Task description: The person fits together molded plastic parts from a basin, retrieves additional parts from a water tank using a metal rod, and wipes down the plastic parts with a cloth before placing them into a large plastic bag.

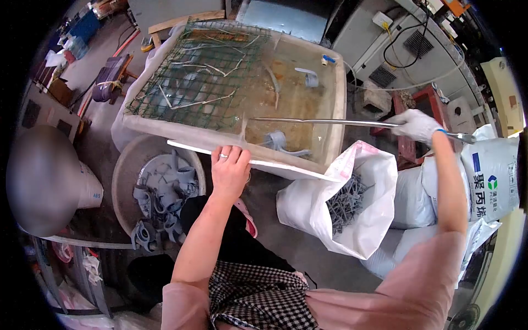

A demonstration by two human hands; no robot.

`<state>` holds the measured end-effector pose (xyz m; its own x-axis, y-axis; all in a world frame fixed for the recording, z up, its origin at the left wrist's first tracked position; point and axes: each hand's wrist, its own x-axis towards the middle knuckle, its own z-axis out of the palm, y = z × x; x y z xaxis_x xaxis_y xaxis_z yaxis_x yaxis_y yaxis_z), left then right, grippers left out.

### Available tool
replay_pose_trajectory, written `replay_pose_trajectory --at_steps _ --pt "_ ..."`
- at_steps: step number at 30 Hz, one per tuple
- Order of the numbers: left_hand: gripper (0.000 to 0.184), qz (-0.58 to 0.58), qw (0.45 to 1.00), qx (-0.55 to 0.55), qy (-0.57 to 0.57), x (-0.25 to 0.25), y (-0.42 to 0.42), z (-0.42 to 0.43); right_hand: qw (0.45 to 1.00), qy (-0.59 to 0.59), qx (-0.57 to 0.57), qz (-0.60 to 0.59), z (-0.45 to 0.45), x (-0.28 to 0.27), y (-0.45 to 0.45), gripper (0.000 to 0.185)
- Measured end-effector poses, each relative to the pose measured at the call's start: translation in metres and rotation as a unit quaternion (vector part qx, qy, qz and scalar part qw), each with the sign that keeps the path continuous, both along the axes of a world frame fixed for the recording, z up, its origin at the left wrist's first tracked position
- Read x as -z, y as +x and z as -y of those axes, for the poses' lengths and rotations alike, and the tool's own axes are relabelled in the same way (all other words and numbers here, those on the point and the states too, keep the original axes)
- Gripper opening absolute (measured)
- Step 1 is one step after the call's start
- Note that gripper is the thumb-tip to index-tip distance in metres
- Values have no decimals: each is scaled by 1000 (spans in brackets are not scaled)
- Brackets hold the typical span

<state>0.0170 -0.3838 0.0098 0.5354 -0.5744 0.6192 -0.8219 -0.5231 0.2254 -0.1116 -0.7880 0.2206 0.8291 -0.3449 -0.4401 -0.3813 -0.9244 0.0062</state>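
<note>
Metal rod [330,121] is gripped by right hand [418,126], left hand [231,165] clasping white board [291,168].

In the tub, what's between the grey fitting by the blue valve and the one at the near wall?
The metal rod crosses between the far grey fitting and the near grey fitting, with murky water there too; head view shows it.
</note>
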Motion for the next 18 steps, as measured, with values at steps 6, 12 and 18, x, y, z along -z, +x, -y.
replay_pose_trajectory --at_steps 6,12,18 --pt "24 -3 1000 -18 11 -6 -2 -1 984 -73 136 -92 -19 -71 -31 38" --pt "26 1 1000 -11 14 -3 -3 4 980 110 120 -117 15 -8 -37 36" --pt "25 12 1000 -16 4 -3 -2 6 935 291 195 -52 34 79 -24 33"
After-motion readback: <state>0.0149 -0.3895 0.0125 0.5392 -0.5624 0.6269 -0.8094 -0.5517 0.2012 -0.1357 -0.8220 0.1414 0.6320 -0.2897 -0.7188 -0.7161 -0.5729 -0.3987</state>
